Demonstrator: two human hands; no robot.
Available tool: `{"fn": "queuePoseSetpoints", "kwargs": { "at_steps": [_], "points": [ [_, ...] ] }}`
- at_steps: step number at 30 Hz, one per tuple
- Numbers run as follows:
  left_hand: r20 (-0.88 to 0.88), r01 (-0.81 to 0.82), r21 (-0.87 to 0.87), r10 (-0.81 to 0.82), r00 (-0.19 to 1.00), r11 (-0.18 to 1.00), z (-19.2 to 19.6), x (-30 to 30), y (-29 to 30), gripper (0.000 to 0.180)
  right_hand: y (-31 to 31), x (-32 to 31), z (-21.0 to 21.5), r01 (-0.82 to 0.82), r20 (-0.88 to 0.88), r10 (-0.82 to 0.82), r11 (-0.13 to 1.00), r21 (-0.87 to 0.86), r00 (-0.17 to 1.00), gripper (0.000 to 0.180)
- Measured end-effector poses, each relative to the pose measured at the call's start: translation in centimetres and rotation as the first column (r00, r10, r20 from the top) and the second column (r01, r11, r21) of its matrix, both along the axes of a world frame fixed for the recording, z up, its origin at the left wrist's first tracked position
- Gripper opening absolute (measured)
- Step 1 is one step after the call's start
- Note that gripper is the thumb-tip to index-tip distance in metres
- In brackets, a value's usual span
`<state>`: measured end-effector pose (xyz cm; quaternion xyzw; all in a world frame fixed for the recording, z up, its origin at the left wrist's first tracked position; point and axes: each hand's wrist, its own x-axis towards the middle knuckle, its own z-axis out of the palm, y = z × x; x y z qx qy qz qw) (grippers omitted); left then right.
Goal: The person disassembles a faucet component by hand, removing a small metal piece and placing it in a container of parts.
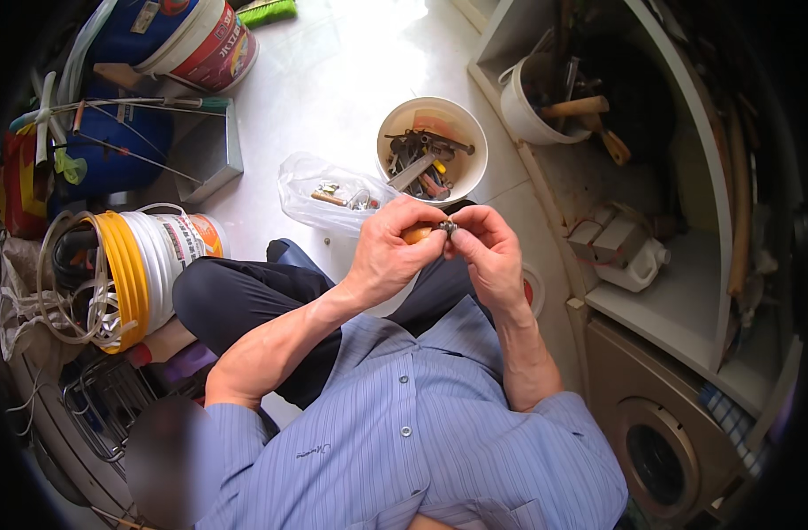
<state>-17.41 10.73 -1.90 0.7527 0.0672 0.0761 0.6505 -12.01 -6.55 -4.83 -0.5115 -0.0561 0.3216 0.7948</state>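
Observation:
Both hands meet above my lap, fingertips almost touching. My left hand [389, 246] is closed around a smooth orange-brown piece [416, 235], perhaps a wooden handle; most of it is hidden by the fingers. Between thumb and fingers my right hand [489, 252] pinches a small dark metal part [448, 227], too small to name. Just beyond the hands stands a white bucket [476, 132] of metal tools, a flat grey wrench-like tool [413, 171] among them. Left of it lies a clear plastic bag [299, 190] with small metal fittings inside.
On the right, a shelf [656, 322] holds a white pail [526, 110] of tools and a white jug [638, 269]; a front-loading washing machine [603, 389] sits below. To the left are a yellow-and-white bucket [147, 265] with hoses, a metal box [218, 155] and a red-labelled bucket [214, 49].

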Motion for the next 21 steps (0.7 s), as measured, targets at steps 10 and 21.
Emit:
{"fn": "queuePoseSetpoints", "kwargs": {
  "at_steps": [10, 21],
  "points": [
    [0.010, 0.012, 0.005, -0.012, 1.000, 1.000, -0.2, -0.2, 0.1, 0.016, 0.4, 0.1, 1.1, 0.035, -0.014, -0.035, 0.999, 0.002, 0.999, 0.017],
    [0.024, 0.018, 0.049, -0.019, 1.000, 0.999, -0.5, -0.1, 0.1, 0.016, -0.4, 0.5, -0.2, -0.038, -0.094, 0.039, 0.999, 0.018, 0.995, 0.022]
  ]
}}
